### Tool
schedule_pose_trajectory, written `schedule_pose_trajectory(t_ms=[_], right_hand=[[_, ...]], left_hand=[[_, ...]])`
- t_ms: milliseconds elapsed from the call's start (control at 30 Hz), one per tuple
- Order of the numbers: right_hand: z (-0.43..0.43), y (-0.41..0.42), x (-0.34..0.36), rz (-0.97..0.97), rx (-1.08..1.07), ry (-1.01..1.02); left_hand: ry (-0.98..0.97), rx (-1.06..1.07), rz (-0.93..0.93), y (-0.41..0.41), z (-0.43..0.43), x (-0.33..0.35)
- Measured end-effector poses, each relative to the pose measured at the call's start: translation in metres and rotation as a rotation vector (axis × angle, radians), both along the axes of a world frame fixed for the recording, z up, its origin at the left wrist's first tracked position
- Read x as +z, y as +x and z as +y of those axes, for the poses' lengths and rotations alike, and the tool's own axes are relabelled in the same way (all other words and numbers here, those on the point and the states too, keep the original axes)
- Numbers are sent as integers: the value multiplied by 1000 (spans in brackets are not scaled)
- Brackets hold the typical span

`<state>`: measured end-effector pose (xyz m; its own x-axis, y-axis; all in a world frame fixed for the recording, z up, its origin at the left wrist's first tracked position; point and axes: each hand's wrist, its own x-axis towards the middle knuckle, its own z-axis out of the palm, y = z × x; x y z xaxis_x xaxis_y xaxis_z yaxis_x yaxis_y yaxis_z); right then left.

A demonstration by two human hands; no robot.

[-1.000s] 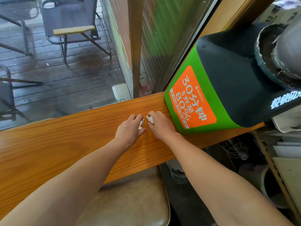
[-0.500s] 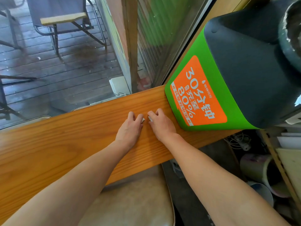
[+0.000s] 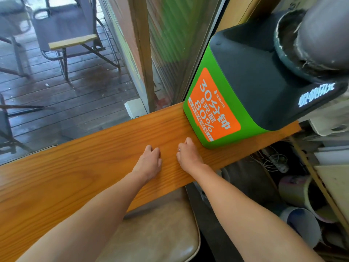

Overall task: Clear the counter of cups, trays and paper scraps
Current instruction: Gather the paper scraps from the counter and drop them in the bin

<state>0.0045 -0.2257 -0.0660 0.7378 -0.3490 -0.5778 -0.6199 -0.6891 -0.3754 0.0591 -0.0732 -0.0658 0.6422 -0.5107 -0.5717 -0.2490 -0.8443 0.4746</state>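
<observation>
While fisted on the counter (image 3: 75, 176), right hand (image 3: 188, 155) clamps a paper scrap (image 3: 179, 150), left hand (image 3: 150, 160) curled, contents hidden.

Both arms reach forward, left hand (image 3: 150, 159) and right hand (image 3: 188, 154) curled knuckles-up.

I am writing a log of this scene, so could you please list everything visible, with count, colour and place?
counter: one, orange-brown wood, across the middle
green box: one, green and black with an orange label, right end of the counter
pot: one, dark grey, on the green box
stool: one, beige seat, under the counter
chair: one, dark with a wooden armrest, outside on the deck
tubes: at least two, pale, lower right below the counter
paper scrap: one white bit, in the right hand
left hand: curled, on the counter
right hand: closed on the scrap, beside the green box
</observation>
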Motion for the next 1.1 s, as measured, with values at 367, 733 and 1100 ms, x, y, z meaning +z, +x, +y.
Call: schedule_pose_trajectory(t_ms=[367, 733, 1100], right_hand=[[-20, -44, 41, -42, 37, -15], [-59, -155, 63, -182, -103, -119], [-128, -260, 52, -219, -276, -194]], left_hand=[[-41, -192, -67, -17, -28, 31], [-77, -371, -140, -86, -87, 60], [-32, -528, -225, -179, -179, 61]])
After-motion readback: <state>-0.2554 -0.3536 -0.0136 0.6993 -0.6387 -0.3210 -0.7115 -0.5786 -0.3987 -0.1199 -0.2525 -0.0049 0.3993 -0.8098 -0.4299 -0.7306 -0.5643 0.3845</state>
